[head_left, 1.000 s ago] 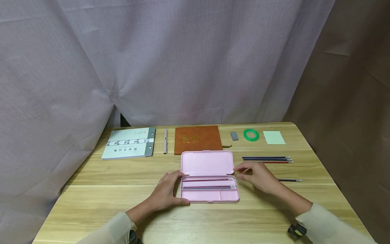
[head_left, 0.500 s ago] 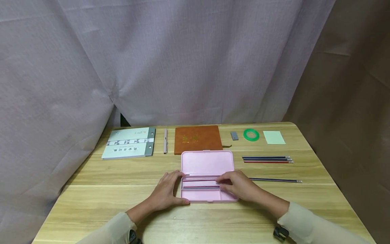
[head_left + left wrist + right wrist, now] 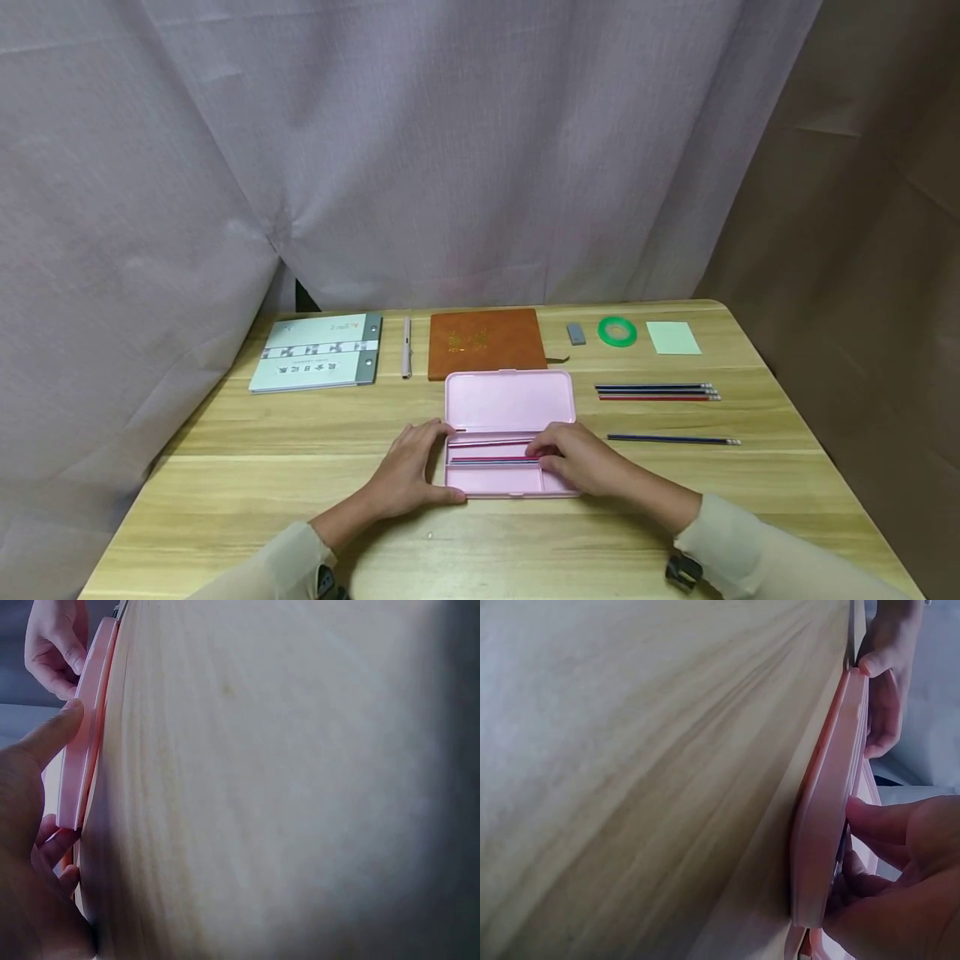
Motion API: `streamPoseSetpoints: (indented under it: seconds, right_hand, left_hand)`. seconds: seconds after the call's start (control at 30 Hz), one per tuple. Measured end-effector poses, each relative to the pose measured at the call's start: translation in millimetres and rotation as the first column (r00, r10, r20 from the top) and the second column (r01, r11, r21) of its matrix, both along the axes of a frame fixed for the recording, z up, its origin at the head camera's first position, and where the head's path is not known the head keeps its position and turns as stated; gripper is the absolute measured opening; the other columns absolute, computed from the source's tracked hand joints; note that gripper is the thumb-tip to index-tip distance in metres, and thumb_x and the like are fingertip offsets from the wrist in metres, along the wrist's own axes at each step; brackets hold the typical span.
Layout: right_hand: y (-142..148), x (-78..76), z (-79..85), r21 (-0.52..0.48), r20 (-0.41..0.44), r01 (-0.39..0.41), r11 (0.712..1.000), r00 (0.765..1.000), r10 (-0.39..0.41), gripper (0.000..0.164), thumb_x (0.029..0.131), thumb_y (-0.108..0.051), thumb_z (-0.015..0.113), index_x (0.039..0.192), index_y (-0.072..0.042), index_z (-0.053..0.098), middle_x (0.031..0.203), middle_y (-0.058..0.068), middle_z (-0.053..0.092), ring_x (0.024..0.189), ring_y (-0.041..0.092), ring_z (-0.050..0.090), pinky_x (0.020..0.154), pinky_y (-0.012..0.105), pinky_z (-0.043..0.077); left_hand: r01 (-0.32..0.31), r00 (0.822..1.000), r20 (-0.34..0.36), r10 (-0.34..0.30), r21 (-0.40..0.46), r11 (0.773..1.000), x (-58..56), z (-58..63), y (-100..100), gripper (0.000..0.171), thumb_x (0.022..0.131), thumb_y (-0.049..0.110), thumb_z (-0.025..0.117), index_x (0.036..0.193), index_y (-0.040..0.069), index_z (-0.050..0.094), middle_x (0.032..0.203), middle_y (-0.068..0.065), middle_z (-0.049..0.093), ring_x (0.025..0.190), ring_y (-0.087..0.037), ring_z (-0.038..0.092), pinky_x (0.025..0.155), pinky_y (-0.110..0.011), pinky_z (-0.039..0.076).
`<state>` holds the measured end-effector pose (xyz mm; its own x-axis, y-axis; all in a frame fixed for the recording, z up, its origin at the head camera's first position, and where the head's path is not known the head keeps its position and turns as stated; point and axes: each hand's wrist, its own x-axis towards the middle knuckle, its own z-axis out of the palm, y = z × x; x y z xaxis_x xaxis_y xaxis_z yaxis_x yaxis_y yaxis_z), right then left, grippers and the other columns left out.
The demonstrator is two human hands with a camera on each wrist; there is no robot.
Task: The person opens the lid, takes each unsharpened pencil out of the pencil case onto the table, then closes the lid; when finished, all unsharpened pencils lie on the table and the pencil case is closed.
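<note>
An open pink pencil case (image 3: 510,400) lies on the table in the head view, its lid folded back. My left hand (image 3: 412,469) grips its left end, thumb at the front edge and fingers at the back; the thumb (image 3: 56,735) shows against the case wall in the left wrist view. Several pencils (image 3: 491,459) lie lengthwise in the case's long compartment. My right hand (image 3: 577,457) reaches into the right end, fingers pinching at the pencils there and hiding their eraser ends. In the right wrist view, its curled fingers (image 3: 877,817) are just over the case wall.
One dark pencil (image 3: 673,439) lies right of the case, with a row of several pencils (image 3: 656,392) behind it. Along the back are a notepad (image 3: 318,352), a pen (image 3: 407,347), a brown notebook (image 3: 487,342), an eraser (image 3: 575,334), green tape (image 3: 617,332) and sticky notes (image 3: 673,337).
My right hand has moved left from beside the case to inside its right end. The back pencil in the case now lies slightly slanted. My left hand has stayed in place.
</note>
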<state>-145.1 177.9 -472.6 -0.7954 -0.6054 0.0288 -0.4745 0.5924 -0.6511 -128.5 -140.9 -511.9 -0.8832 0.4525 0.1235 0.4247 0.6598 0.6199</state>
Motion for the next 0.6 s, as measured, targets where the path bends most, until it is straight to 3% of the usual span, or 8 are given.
streamPoseSetpoints:
  seconds: [0.6]
  right_hand:
    - [-0.1, 1.0, -5.5, 0.01, -0.126, 0.035, 0.999, 0.991, -0.033, 0.014, 0.097, -0.003, 0.067, 0.097, -0.014, 0.075, 0.09, -0.011, 0.066, 0.089, 0.007, 0.062, 0.084, 0.035, 0.054]
  left_hand:
    - [-0.003, 1.0, 0.001, 0.003, -0.005, 1.0, 0.0, -0.9, 0.1, 0.091, 0.067, 0.056, 0.092, 0.138, 0.015, 0.052, 0.149, -0.008, 0.053, 0.143, -0.031, 0.043, 0.122, -0.065, 0.021]
